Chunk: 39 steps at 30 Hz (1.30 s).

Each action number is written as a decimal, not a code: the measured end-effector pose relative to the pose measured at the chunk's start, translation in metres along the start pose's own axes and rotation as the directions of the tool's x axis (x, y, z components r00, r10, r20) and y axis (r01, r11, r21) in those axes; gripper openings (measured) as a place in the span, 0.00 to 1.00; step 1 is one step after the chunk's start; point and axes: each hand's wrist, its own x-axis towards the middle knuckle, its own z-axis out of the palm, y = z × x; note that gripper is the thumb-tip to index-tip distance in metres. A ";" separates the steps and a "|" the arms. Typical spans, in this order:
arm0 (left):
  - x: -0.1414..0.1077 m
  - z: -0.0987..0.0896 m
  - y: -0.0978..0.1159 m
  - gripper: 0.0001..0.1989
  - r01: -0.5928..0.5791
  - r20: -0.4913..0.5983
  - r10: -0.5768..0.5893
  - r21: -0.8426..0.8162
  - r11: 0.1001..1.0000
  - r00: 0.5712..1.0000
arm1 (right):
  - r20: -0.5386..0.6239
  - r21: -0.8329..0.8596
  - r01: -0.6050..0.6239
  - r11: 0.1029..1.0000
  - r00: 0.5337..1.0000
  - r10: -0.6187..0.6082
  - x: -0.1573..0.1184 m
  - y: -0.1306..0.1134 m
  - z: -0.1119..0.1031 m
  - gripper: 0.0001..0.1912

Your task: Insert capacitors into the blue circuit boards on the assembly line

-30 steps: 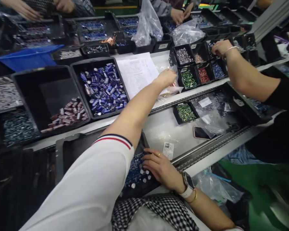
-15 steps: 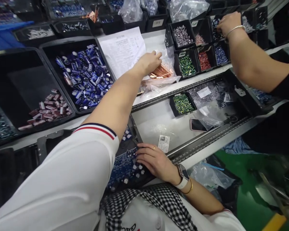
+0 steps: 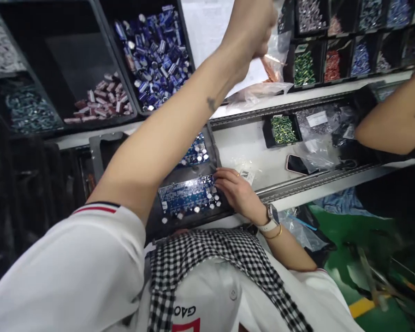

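With right fingers (image 3: 228,183) bent, close together, touches the right end of the blue circuit board (image 3: 185,196); cannot tell if pinching. Extends leftward, lengthwise along the black tray's (image 3: 213,148) near edge, dotted with silvery discs. Curls left fingers (image 3: 263,48) near copper-coloured leads (image 3: 271,70), hold unclear.

**Uneven light, soft edges**

Pale glare glints on the circuit board (image 3: 186,193) and plastic bag (image 3: 320,152); the far left sinks into shadow; the left hand (image 3: 252,32) is blurred; the green floor (image 3: 346,230) looks smeared; wide-angle distortion stretches the edges.
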 end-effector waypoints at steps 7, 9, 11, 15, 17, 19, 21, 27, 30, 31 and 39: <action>-0.202 -0.030 -0.077 0.11 0.149 -0.056 -0.184 -0.385 0.911 0.981 | -0.015 -0.175 0.037 0.984 0.999 -0.040 0.005 0.003 0.011 0.14; -0.248 -0.037 -0.104 0.11 0.217 -0.063 -0.274 -0.456 0.863 0.960 | -0.016 -0.226 0.026 0.974 0.999 -0.031 0.008 0.002 0.012 0.14; -0.286 -0.043 -0.130 0.12 0.241 -0.053 -0.319 -0.539 0.807 0.946 | -0.010 -0.273 0.026 0.962 1.000 -0.030 0.011 0.001 0.012 0.14; -0.345 -0.050 -0.169 0.10 0.286 -0.077 -0.424 -0.630 0.722 0.902 | -0.003 -0.322 0.039 0.946 0.999 -0.042 0.014 -0.003 0.010 0.13; -0.365 -0.049 -0.179 0.11 0.317 -0.078 -0.467 -0.636 0.704 0.881 | 0.002 -0.339 0.034 0.940 0.999 -0.035 0.016 -0.005 0.010 0.13; -0.377 -0.047 -0.184 0.13 0.339 -0.062 -0.481 -0.632 0.697 0.874 | 0.018 -0.360 0.031 0.932 0.999 -0.026 0.017 -0.006 0.010 0.13; -0.381 -0.043 -0.185 0.14 0.354 -0.033 -0.473 -0.618 0.702 0.880 | 0.048 -0.388 0.041 0.921 0.999 -0.025 0.019 -0.007 0.009 0.14; -0.376 -0.033 -0.183 0.14 0.320 -0.024 -0.375 -0.473 0.821 0.927 | 0.109 -0.456 0.065 0.888 0.994 -0.017 0.024 -0.011 0.006 0.12; -0.375 -0.031 -0.182 0.13 0.299 -0.031 -0.340 -0.404 0.864 0.940 | 0.121 -0.467 0.064 0.882 0.993 -0.008 0.024 -0.010 0.008 0.13; -0.375 -0.030 -0.183 0.13 0.292 -0.033 -0.331 -0.392 0.872 0.943 | 0.123 -0.469 0.065 0.881 0.992 -0.007 0.023 -0.010 0.009 0.13; -0.366 -0.026 -0.196 0.15 0.231 -0.102 -0.322 -0.500 0.835 0.941 | 0.096 -0.536 0.033 0.843 0.995 0.022 0.014 -0.035 0.007 0.13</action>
